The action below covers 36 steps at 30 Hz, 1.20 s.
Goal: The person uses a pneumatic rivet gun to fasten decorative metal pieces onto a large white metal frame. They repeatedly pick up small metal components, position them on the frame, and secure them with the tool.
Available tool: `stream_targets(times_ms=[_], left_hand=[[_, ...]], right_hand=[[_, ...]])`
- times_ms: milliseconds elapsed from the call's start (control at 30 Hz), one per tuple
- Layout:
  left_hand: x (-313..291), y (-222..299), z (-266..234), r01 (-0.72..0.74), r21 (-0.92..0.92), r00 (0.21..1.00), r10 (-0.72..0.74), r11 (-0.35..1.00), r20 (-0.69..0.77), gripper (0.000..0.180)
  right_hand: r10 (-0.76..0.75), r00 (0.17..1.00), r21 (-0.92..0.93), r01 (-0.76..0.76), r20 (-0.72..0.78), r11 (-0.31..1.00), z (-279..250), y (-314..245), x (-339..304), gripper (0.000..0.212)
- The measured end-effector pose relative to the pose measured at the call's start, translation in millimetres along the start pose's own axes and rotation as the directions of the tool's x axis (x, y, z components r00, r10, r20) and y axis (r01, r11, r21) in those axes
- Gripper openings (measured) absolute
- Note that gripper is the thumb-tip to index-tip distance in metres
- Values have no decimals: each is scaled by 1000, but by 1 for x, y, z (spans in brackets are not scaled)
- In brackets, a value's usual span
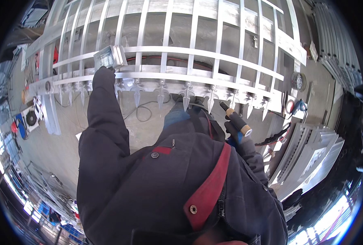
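Observation:
A silvery metal fence panel [165,49] with upright bars and a row of spear-shaped tips [186,96] lies in front of me. At its left part, my left hand [106,68] reaches to a square, box-like thing [110,57] with a shiny, see-through face, tilted across the rails. The sleeve and the box hide most of that hand's fingers, so its grip does not show. My right hand [231,130], in a dark glove, is closed around a cylindrical tool [239,122] with a dark middle, tan bands and a black tip. The tool points up and left, short of the spear tips.
A thin cable [142,112] curls on the floor below the panel. To the right stand a stack of pale metal panels [306,157] and a round spool [298,81]. Long metal profiles [338,45] lie at the far right. A blue and red item [20,124] is on the left.

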<state>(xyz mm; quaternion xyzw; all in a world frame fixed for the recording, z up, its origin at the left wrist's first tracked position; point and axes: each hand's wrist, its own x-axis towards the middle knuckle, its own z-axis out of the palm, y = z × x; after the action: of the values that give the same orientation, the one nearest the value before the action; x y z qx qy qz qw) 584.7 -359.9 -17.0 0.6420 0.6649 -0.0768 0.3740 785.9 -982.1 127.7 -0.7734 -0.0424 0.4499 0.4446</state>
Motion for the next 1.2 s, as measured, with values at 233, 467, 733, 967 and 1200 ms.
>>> stream_targets(times_ms=[233, 467, 733, 967, 1200], left_hand=[[-92, 34, 86, -511, 506, 859, 394, 694, 327, 69], [-173, 101, 230, 279, -593, 948, -117, 756, 296, 27], [-174, 92, 273, 249, -774, 965, -79, 582, 250, 25], [-188, 87, 271, 229, -789, 972, -96, 570, 213, 42], [-180, 64, 304, 294, -835, 954, -200, 465, 224, 44]], right_hand=[[89, 996, 246, -83, -14, 966, -24, 30, -20, 36], [-47, 998, 158, 41, 38, 987, -63, 76, -10, 42], [-9, 998, 240, -6, 59, 971, -153, 105, -35, 46], [86, 993, 466, -113, 79, 877, -201, 115, -44, 45], [-149, 980, 223, 116, 135, 968, -202, 118, -25, 44]])
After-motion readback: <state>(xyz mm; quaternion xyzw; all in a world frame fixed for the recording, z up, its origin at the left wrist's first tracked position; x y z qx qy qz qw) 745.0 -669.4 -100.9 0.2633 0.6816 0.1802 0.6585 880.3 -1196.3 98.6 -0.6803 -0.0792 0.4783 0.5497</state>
